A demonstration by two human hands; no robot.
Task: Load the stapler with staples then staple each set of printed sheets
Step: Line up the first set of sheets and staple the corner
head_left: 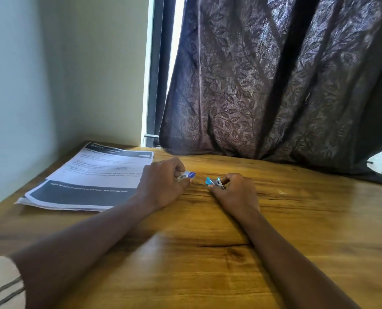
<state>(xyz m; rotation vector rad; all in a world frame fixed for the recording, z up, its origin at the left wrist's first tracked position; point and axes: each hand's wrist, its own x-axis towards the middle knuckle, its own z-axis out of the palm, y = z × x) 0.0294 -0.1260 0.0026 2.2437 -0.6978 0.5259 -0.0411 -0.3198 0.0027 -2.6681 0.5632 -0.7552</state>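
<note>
My left hand [163,184] pinches a small white and blue staple box [188,175] just above the wooden table [196,253]. A short gap to its right, my right hand [234,192] pinches a small blue and silver piece [214,182], which looks like the box's inner tray or a stapler part; I cannot tell which. A stack of printed sheets [92,179] with dark header bands lies flat at the table's back left, partly under my left hand. No complete stapler is in view.
A dark leaf-patterned curtain [275,85] hangs down onto the table's back edge at the right. A pale wall [62,74] borders the table on the left. A small glinting speck [282,192] lies on the wood to the right of my right hand.
</note>
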